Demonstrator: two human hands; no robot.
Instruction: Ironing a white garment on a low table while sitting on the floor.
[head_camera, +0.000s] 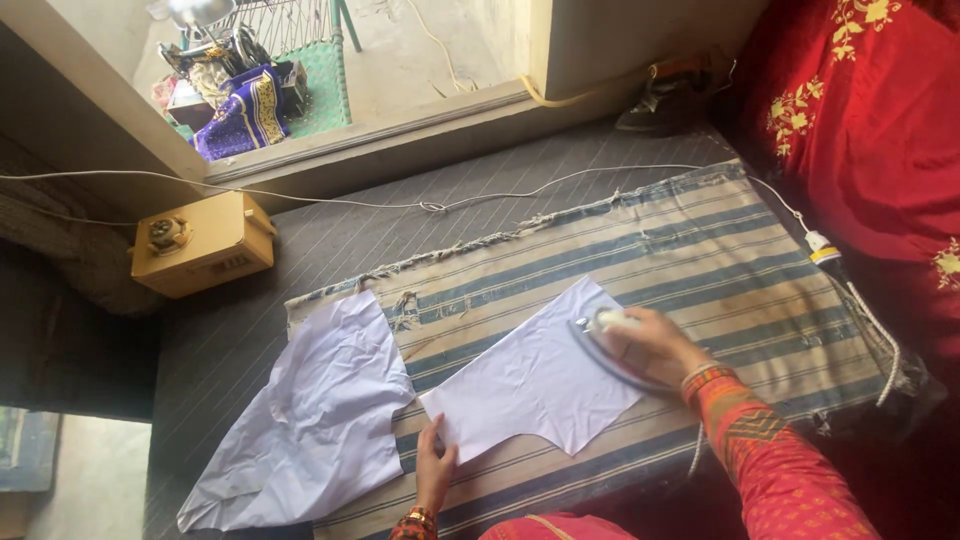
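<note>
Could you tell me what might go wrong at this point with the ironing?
The left hand pins the white fabric piece near the path of the iron, so the fingers could get burned. The iron's cord trails off the striped cloth edge and might snag. Pausing under the right hand could scorch the fabric.

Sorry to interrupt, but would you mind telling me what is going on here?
A person is ironing. The right hand grips an electric iron resting on a flat piece of white cloth, while the left hand pins down the cloth's near corner. The cloth lies on a striped blanket; a second, crumpled white piece sits to the left.
</note>
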